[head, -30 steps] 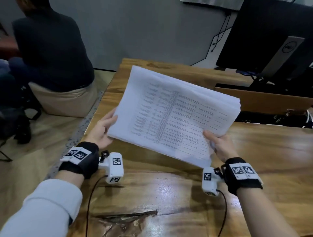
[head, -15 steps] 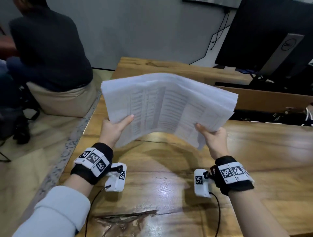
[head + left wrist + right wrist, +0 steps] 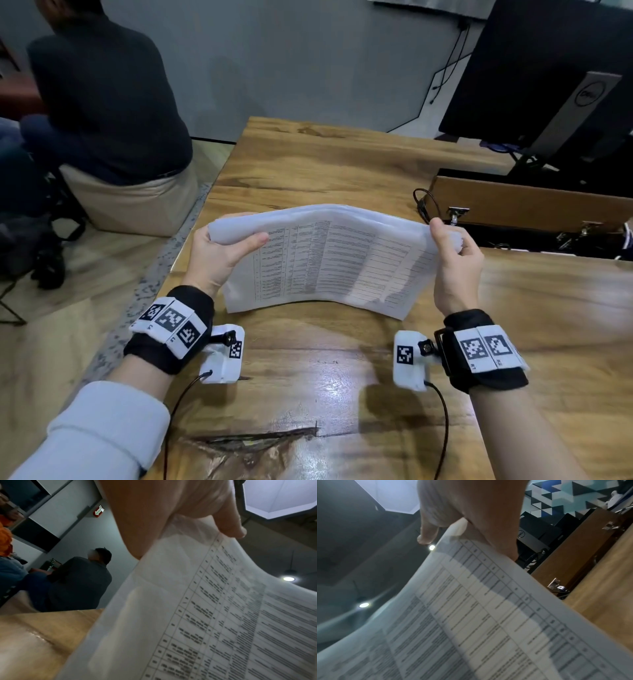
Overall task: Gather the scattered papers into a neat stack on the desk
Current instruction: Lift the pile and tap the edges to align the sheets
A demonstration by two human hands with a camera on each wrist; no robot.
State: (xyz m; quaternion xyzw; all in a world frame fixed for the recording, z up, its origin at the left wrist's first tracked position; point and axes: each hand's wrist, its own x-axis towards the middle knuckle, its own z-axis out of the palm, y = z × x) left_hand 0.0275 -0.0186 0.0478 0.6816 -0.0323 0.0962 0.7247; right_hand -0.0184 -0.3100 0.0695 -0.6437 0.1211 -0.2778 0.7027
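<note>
A sheaf of white printed papers (image 3: 329, 260) stands nearly upright on its long lower edge on the wooden desk (image 3: 342, 377), bowed in the middle. My left hand (image 3: 219, 246) grips its upper left corner, thumb across the printed face. My right hand (image 3: 452, 246) pinches the upper right corner. The left wrist view shows the papers (image 3: 205, 615) running down from my left hand (image 3: 180, 513). In the right wrist view the papers (image 3: 471, 615) hang below my right hand (image 3: 462, 513). The fingers behind the sheets are hidden.
A seated person (image 3: 102, 96) in dark clothes is on a beige seat left of the desk. A black monitor (image 3: 548, 75) stands at the back right, behind a wooden box (image 3: 527, 205) with a metal latch and a black cable (image 3: 424, 205). The desk's left edge is close to my left hand.
The papers came down from mid-air and turned from flat to nearly upright, lower edge on the desk. Both hands shifted from the near edge to the top corners.
</note>
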